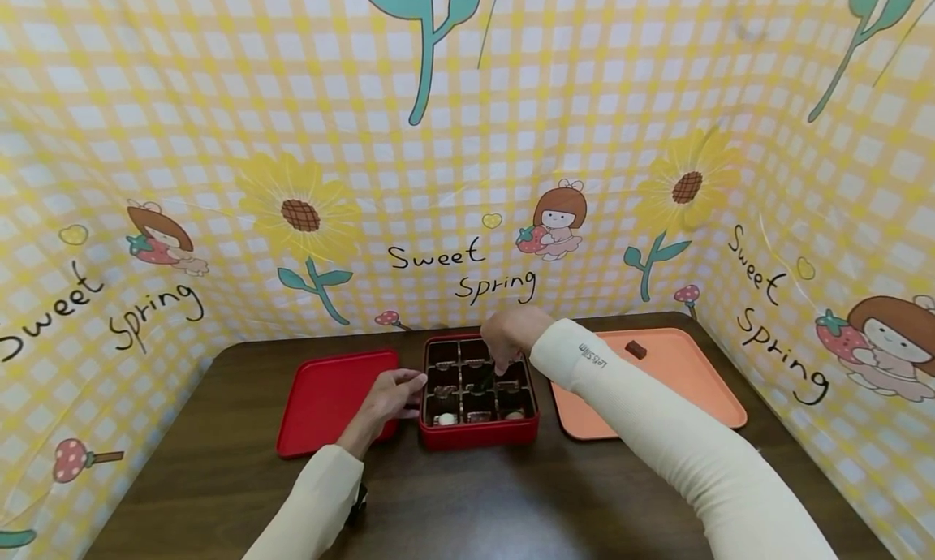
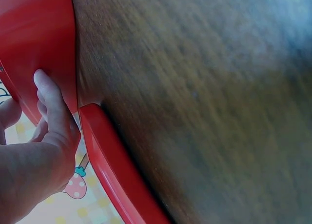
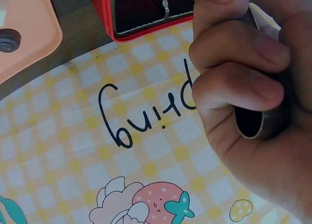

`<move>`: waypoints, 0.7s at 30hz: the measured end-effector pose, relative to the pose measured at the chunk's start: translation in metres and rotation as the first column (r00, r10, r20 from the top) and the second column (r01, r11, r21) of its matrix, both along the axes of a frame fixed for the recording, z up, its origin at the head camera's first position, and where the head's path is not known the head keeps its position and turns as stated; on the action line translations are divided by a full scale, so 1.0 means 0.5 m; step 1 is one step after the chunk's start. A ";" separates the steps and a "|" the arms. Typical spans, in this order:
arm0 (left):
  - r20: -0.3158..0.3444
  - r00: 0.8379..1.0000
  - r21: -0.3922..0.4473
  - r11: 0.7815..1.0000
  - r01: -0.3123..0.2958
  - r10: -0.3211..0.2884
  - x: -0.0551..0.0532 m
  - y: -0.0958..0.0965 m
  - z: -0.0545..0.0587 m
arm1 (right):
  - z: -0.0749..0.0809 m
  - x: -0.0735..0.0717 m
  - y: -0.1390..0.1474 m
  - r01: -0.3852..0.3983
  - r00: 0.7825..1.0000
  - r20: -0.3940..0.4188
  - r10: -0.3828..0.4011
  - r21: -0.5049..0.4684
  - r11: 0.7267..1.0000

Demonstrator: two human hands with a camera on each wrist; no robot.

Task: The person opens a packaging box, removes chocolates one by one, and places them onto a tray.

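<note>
In the head view a red box with metallic dividers stands in the middle of the table. Its front row holds a white chocolate, a brown chocolate and a pale one. Fingers extended, my left hand rests against the box's left wall. Over the back right of the box, my right hand points down, its fingers curled round a dark tool with a hollow rounded end. The tool's dark lower part reaches into the middle compartments; I cannot tell what its tip touches.
A red lid lies left of the box, under my left hand. To the right, an orange tray carries a brown square chocolate and a round dark chocolate; my right sleeve crosses over it. Patterned cloth walls the table's back and sides.
</note>
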State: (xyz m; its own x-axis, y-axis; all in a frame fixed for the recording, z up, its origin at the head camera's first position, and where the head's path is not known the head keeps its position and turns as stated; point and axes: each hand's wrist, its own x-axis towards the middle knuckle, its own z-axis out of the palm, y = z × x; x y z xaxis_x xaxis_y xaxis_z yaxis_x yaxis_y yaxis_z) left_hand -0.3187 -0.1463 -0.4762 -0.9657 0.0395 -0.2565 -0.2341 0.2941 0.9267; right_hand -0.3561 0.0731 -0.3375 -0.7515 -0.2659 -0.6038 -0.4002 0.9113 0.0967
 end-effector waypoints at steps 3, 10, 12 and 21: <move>0.008 1.000 -0.005 1.000 -0.004 0.004 -0.001 0.000 0.001 | -0.004 0.000 0.002 0.004 1.000 -0.006 -0.004 -0.003 1.000; 0.012 1.000 -0.006 1.000 -0.005 0.005 -0.002 0.002 0.002 | -0.006 0.001 0.002 -0.004 1.000 -0.013 0.003 -0.010 1.000; 0.014 1.000 -0.003 1.000 -0.004 0.004 -0.003 0.002 0.002 | -0.006 0.000 0.002 -0.009 1.000 -0.016 0.009 -0.015 1.000; 0.019 1.000 -0.001 1.000 -0.005 0.005 -0.004 0.001 0.002 | -0.005 -0.001 0.009 0.010 1.000 -0.021 -0.011 -0.039 0.999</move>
State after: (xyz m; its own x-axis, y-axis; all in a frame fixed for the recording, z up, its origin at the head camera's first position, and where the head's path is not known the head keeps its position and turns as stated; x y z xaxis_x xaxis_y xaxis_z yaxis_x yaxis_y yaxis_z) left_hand -0.3205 -0.1456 -0.4752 -0.9608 0.0348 -0.2749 -0.2531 0.2940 0.9217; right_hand -0.3564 0.0774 -0.3400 -0.7668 -0.2808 -0.5772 -0.3887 0.9188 0.0694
